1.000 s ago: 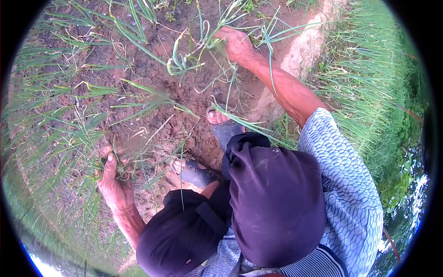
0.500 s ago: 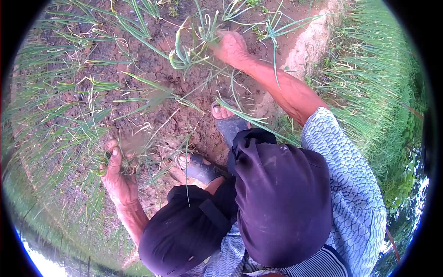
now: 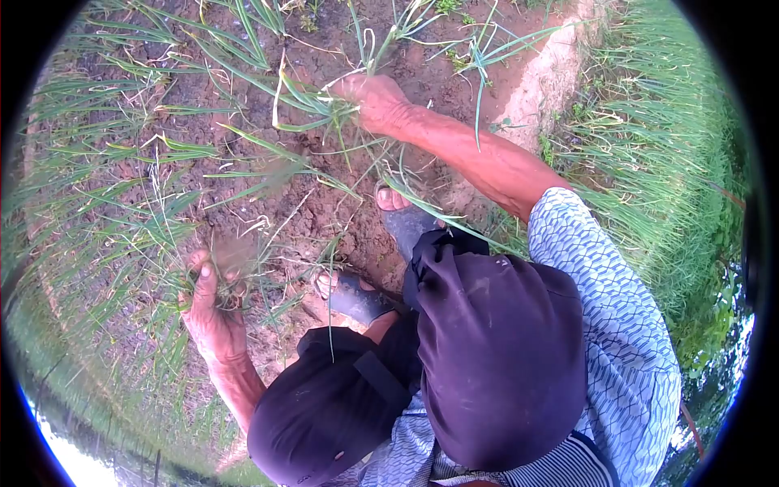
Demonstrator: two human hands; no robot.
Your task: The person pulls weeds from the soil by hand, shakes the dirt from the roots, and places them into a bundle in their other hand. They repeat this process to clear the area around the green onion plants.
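Observation:
Upper centre, my right hand (image 3: 373, 101) is closed around the base of a green leafy plant (image 3: 312, 99), low over the brown soil (image 3: 300, 219). Its fingertips are partly hidden by the leaves. At the lower left, my left hand (image 3: 213, 304) is closed, thumb upward, around a small bunch of thin grassy stems (image 3: 195, 276). Rows of long, thin green leaves (image 3: 105, 211) surround that hand.
My sandalled feet (image 3: 353, 296) stand on the soil between the hands, below my dark-clothed knees (image 3: 503, 357). A pale soil ridge (image 3: 548, 77) runs at the upper right, with dense green plants (image 3: 649, 154) beyond it.
My right hand has moved left and slightly down, and the leaves at its fingers have shifted left with it. My left hand is almost where it was.

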